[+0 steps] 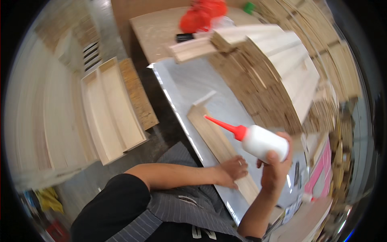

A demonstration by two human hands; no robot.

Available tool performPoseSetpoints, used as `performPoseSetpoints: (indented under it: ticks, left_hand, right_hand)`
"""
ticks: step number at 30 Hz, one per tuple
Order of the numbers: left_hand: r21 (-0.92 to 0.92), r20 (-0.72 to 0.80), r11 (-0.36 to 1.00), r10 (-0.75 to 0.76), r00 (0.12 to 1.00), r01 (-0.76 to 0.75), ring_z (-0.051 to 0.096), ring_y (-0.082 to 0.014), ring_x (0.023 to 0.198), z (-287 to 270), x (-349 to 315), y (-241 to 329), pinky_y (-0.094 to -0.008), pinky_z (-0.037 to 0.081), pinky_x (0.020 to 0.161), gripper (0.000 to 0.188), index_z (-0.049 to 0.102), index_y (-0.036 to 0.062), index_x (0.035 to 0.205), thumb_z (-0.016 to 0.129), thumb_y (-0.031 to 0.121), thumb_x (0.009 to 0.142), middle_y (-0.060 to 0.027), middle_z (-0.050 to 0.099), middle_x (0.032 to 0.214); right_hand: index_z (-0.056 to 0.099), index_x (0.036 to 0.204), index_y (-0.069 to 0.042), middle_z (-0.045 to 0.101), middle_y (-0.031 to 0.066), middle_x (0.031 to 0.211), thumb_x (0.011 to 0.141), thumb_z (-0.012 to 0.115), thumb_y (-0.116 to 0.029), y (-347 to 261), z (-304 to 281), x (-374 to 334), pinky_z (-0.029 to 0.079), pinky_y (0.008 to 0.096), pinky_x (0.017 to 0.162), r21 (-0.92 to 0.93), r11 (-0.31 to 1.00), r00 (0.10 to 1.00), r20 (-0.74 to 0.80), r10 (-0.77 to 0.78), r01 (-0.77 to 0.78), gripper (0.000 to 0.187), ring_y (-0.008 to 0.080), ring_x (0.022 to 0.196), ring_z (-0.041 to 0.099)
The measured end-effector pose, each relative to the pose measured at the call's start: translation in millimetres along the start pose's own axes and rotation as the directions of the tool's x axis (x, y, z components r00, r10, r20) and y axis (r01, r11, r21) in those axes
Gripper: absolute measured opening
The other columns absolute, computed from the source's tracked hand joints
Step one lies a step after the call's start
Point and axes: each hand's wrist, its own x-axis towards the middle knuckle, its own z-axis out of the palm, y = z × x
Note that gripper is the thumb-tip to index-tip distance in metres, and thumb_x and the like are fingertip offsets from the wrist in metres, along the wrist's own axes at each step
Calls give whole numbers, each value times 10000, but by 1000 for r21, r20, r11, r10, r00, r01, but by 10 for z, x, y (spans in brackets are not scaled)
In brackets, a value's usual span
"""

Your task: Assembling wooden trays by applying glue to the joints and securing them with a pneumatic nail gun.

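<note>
My right hand (276, 165) is closed around a white glue bottle (264, 142) with a long red nozzle. The bottle is tilted on its side, its tip pointing left above the far part of a long, narrow wooden board (213, 131). On that board rests my left hand (234, 171), a ring on one finger, its fingers bent over the wood. A short, pale wooden strip (204, 98) is at the board's far end; whether it is joined there I cannot tell. The board lies along the left side of the grey-covered worktable (175, 78).
A tall stack of wooden boards (258, 80) fills the table's far right. Behind it are red plastic bags (201, 16). Left, across a gap of floor, sits a shallow wooden tray (113, 109) with a divider. More wooden pieces (342, 68) are piled at the right.
</note>
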Motion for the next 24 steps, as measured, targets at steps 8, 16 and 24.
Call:
performPoseSetpoints:
  ticks: [8,16,24]
  left_hand:
    - [83,89,995,-65,994,57,495,-379,1267,-816,-40,-413,-536,343,1134,755,621,70,1326,848,455,718,-169,570,1276]
    - [88,131,995,32,991,-44,475,-345,1290,-343,416,257,-554,295,1157,842,562,77,1388,873,428,689,-141,549,1298]
    - [70,136,996,-62,989,53,485,-321,1232,-115,431,300,-519,303,1115,853,562,79,1392,879,433,683,-107,561,1283]
  right_hand:
    - [451,1405,-42,610,128,1124,818,818,-366,-545,-2098,-1523,509,245,535,-142,987,776,-614,-143,70,764,200,840,661]
    - [516,1340,-90,612,81,1081,783,856,-328,-104,-2651,-2709,480,237,516,-190,970,606,-793,-61,-151,695,158,837,631]
    - [527,1315,-98,604,51,1083,775,861,-336,30,-2727,-2536,478,222,537,-178,968,668,-744,-17,-174,678,131,845,623]
